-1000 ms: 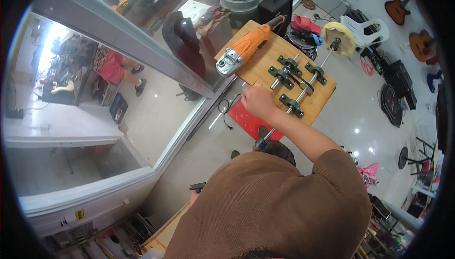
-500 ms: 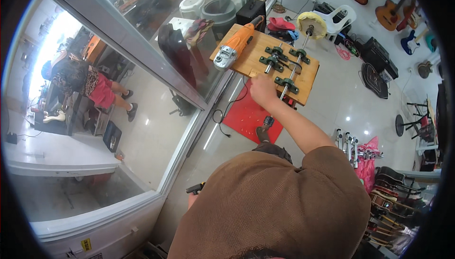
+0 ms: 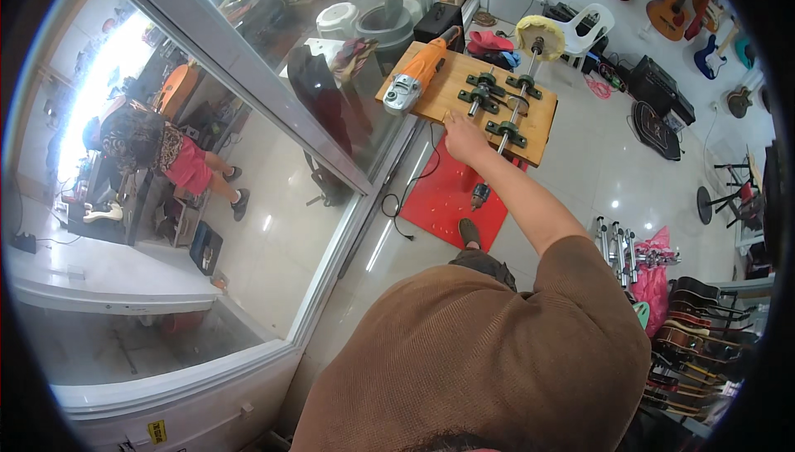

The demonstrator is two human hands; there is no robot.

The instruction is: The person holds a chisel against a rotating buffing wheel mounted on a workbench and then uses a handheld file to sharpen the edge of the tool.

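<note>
My right hand point(image 3: 466, 139) is at the near edge of a wooden board point(image 3: 435, 104), its fingers curled over the edge onto the top. Bolted to the board are green bearing blocks point(image 3: 506, 132) carrying a long metal shaft point(image 3: 515, 113) and a short shaft point(image 3: 475, 104) with a belt between them. A yellow buffing wheel point(image 3: 540, 37) sits at the shaft's far end; a drill chuck point(image 3: 479, 194) is at its near end. To the left of my hand, an orange angle grinder point(image 3: 423, 69) with a silver head lies on the board. My left hand is out of view.
Below the board lies a red mat point(image 3: 426, 195) with a black cord point(image 3: 396, 208) beside it. A glass partition frame point(image 3: 323, 286) runs along the left, with a person point(image 3: 195, 162) behind it. Metal stands point(image 3: 615, 245) and racked guitars point(image 3: 687, 344) are at right.
My left hand, earlier showing at lower left with a black-and-yellow tool, is out of view now. My right hand stays at the board's edge, and the view has shifted slightly.
</note>
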